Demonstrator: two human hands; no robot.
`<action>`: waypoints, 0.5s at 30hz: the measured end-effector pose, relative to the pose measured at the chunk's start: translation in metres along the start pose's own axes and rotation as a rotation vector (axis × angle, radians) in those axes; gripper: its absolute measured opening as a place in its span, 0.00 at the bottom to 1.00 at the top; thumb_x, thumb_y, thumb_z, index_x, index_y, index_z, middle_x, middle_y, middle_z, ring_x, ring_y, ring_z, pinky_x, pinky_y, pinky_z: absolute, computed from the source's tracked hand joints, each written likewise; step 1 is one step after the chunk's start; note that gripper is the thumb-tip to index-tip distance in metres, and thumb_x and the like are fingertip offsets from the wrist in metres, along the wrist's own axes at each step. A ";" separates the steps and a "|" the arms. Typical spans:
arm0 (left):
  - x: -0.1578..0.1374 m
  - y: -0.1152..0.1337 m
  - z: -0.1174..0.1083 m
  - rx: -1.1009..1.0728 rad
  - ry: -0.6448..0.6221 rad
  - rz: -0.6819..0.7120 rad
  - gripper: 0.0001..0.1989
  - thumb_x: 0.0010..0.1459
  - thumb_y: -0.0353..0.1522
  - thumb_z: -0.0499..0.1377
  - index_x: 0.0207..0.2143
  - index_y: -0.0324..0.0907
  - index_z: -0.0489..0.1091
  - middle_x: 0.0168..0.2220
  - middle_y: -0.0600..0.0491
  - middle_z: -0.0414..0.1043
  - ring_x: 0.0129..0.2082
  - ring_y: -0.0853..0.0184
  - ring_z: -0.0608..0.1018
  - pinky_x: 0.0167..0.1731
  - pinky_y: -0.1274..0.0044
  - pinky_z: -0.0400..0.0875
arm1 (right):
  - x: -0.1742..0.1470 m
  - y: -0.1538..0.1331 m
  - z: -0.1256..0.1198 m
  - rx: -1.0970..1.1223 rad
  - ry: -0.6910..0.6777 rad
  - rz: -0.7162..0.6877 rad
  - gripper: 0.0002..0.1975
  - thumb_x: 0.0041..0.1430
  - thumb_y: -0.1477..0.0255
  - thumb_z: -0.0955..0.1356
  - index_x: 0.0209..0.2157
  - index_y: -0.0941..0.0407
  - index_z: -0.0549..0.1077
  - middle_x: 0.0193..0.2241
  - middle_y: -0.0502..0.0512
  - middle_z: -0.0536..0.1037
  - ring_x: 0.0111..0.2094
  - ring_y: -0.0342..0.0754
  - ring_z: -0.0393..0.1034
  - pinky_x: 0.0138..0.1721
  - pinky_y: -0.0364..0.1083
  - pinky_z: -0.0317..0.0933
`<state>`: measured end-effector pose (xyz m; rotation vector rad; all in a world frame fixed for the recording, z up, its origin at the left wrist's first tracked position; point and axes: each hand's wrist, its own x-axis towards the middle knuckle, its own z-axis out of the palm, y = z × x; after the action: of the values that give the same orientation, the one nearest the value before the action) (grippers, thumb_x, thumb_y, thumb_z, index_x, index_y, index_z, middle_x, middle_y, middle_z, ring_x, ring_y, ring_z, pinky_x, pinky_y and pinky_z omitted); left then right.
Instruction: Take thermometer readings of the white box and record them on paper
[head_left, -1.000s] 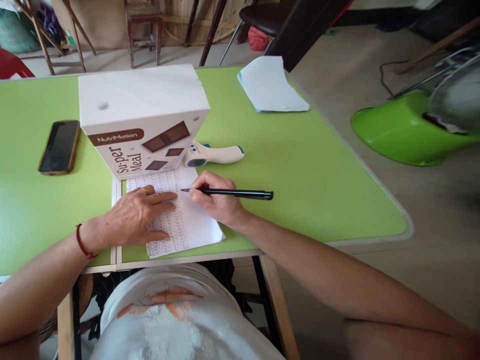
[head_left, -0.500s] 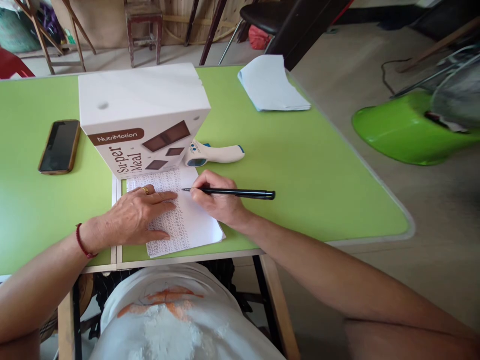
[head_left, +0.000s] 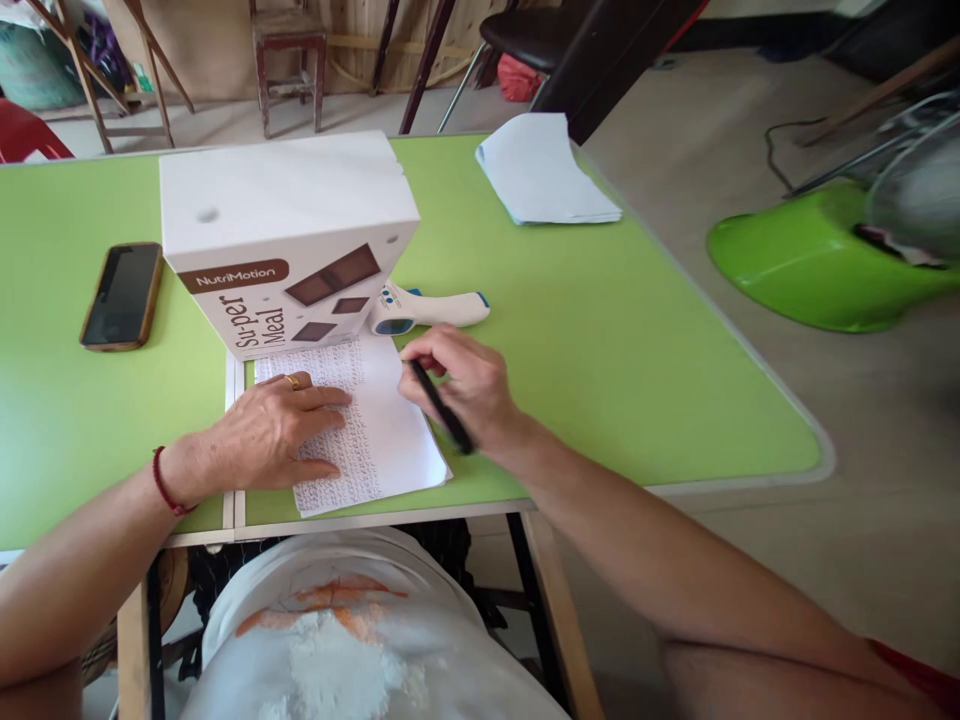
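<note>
My left hand (head_left: 274, 430) lies flat with fingers spread on a sheet of paper (head_left: 394, 440), part of which is covered in rows of small handwriting. A black pen (head_left: 442, 408) is gripped in my right hand (head_left: 469, 385), above the right edge of the paper. The pen slants, its lower end blurred; its tip is hard to make out near the fingers. Just beyond the right hand rests a white and blue infrared thermometer (head_left: 442, 309). A white NutriMotion box (head_left: 292, 235) stands upright at the paper's far edge.
On the green table (head_left: 600, 380), a phone (head_left: 122, 297) lies left of the box. Folded white sheets (head_left: 541, 172) sit near the far right edge. Past the table on the right is a green plastic tub (head_left: 795, 260). A wooden stool (head_left: 289, 50) stands behind.
My right hand has shifted right and slightly up, away from the written rows. The pen has swung from nearly level to a steep slant. My left hand stays nearly in place.
</note>
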<state>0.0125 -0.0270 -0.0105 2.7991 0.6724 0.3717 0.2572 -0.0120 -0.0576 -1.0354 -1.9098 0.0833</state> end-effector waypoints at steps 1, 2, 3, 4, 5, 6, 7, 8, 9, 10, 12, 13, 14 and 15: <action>0.000 0.000 -0.002 -0.038 0.083 0.022 0.12 0.60 0.38 0.64 0.36 0.38 0.72 0.42 0.45 0.78 0.35 0.61 0.77 0.36 0.69 0.74 | 0.001 0.003 -0.002 -0.058 -0.011 -0.036 0.07 0.52 0.81 0.65 0.28 0.54 0.71 0.25 0.50 0.74 0.25 0.43 0.66 0.26 0.44 0.61; 0.001 -0.001 -0.004 -0.076 0.194 0.037 0.09 0.60 0.36 0.63 0.32 0.39 0.70 0.35 0.48 0.77 0.32 0.64 0.76 0.32 0.71 0.73 | 0.002 0.006 -0.005 -0.120 -0.038 -0.065 0.08 0.53 0.81 0.65 0.28 0.54 0.72 0.26 0.51 0.75 0.27 0.45 0.67 0.28 0.45 0.61; 0.001 -0.002 -0.007 -0.101 0.335 0.047 0.09 0.60 0.32 0.63 0.29 0.40 0.66 0.29 0.52 0.73 0.29 0.67 0.75 0.28 0.74 0.71 | 0.002 0.009 -0.008 -0.185 -0.075 -0.087 0.08 0.54 0.81 0.66 0.28 0.54 0.73 0.26 0.52 0.75 0.29 0.46 0.67 0.29 0.46 0.61; 0.001 -0.005 -0.011 -0.096 0.504 0.061 0.11 0.59 0.29 0.63 0.27 0.42 0.63 0.25 0.55 0.68 0.26 0.70 0.73 0.25 0.76 0.67 | 0.003 0.011 -0.011 -0.248 -0.124 -0.103 0.08 0.55 0.81 0.66 0.27 0.54 0.74 0.27 0.52 0.75 0.30 0.48 0.67 0.31 0.47 0.60; 0.001 -0.008 -0.015 -0.063 0.686 0.066 0.13 0.57 0.27 0.64 0.26 0.42 0.60 0.23 0.57 0.63 0.25 0.71 0.71 0.23 0.77 0.64 | 0.003 0.013 -0.014 -0.296 -0.181 -0.114 0.09 0.55 0.81 0.66 0.27 0.55 0.74 0.27 0.53 0.75 0.32 0.49 0.67 0.32 0.48 0.59; 0.000 -0.013 -0.019 -0.017 0.878 0.068 0.15 0.55 0.27 0.65 0.25 0.43 0.59 0.23 0.58 0.60 0.24 0.72 0.69 0.22 0.77 0.62 | 0.003 0.014 -0.017 -0.327 -0.241 -0.118 0.09 0.55 0.81 0.66 0.27 0.55 0.75 0.27 0.53 0.75 0.33 0.50 0.66 0.33 0.49 0.58; 0.000 -0.018 -0.023 0.031 1.061 0.066 0.16 0.53 0.30 0.67 0.26 0.43 0.59 0.23 0.59 0.58 0.24 0.72 0.68 0.23 0.76 0.60 | 0.003 0.014 -0.019 -0.340 -0.292 -0.118 0.10 0.55 0.82 0.66 0.27 0.55 0.76 0.27 0.54 0.74 0.33 0.50 0.66 0.33 0.49 0.58; -0.001 -0.023 -0.026 0.044 1.197 0.006 0.17 0.51 0.35 0.69 0.28 0.43 0.60 0.25 0.58 0.59 0.26 0.72 0.68 0.25 0.75 0.61 | 0.003 0.014 -0.021 -0.338 -0.329 -0.118 0.10 0.55 0.82 0.65 0.28 0.55 0.77 0.27 0.54 0.73 0.34 0.51 0.66 0.34 0.49 0.57; -0.001 -0.028 -0.028 0.012 1.307 -0.047 0.20 0.49 0.41 0.71 0.31 0.44 0.62 0.29 0.57 0.62 0.29 0.70 0.70 0.28 0.73 0.63 | 0.003 0.013 -0.022 -0.325 -0.351 -0.119 0.11 0.55 0.82 0.65 0.29 0.56 0.77 0.27 0.55 0.73 0.34 0.51 0.66 0.34 0.50 0.57; -0.001 -0.033 -0.029 -0.063 1.329 -0.137 0.23 0.47 0.46 0.71 0.36 0.45 0.64 0.34 0.55 0.66 0.34 0.68 0.72 0.32 0.71 0.66 | 0.003 0.012 -0.022 -0.300 -0.355 -0.125 0.11 0.54 0.83 0.65 0.30 0.56 0.78 0.28 0.56 0.74 0.35 0.52 0.66 0.35 0.51 0.58; -0.002 -0.041 -0.027 -0.286 1.203 -0.305 0.31 0.45 0.50 0.71 0.45 0.47 0.64 0.46 0.51 0.69 0.46 0.61 0.75 0.41 0.67 0.70 | 0.004 0.009 -0.021 -0.211 -0.335 -0.161 0.12 0.53 0.83 0.65 0.32 0.56 0.79 0.32 0.57 0.75 0.38 0.53 0.67 0.39 0.53 0.59; -0.002 -0.044 -0.024 -0.398 1.083 -0.382 0.34 0.45 0.50 0.71 0.49 0.47 0.63 0.50 0.49 0.69 0.50 0.58 0.74 0.45 0.65 0.71 | 0.004 0.007 -0.019 -0.156 -0.330 -0.189 0.12 0.52 0.83 0.65 0.33 0.56 0.79 0.34 0.57 0.77 0.39 0.53 0.68 0.41 0.54 0.60; -0.002 -0.047 -0.021 -0.491 0.969 -0.443 0.36 0.46 0.49 0.72 0.51 0.47 0.62 0.52 0.48 0.69 0.52 0.56 0.74 0.47 0.64 0.72 | 0.004 0.006 -0.018 -0.102 -0.334 -0.217 0.12 0.52 0.82 0.65 0.34 0.56 0.79 0.36 0.57 0.77 0.40 0.53 0.69 0.43 0.54 0.61; -0.003 -0.049 -0.018 -0.556 0.874 -0.496 0.37 0.45 0.48 0.72 0.52 0.46 0.62 0.51 0.47 0.71 0.52 0.55 0.75 0.48 0.62 0.73 | 0.005 0.005 -0.016 -0.055 -0.348 -0.240 0.12 0.53 0.81 0.65 0.34 0.56 0.78 0.37 0.56 0.78 0.40 0.53 0.70 0.45 0.55 0.61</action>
<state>-0.0155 0.0176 -0.0079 1.7802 1.1583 1.4301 0.2714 -0.0115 -0.0473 -0.8602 -2.3513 0.0769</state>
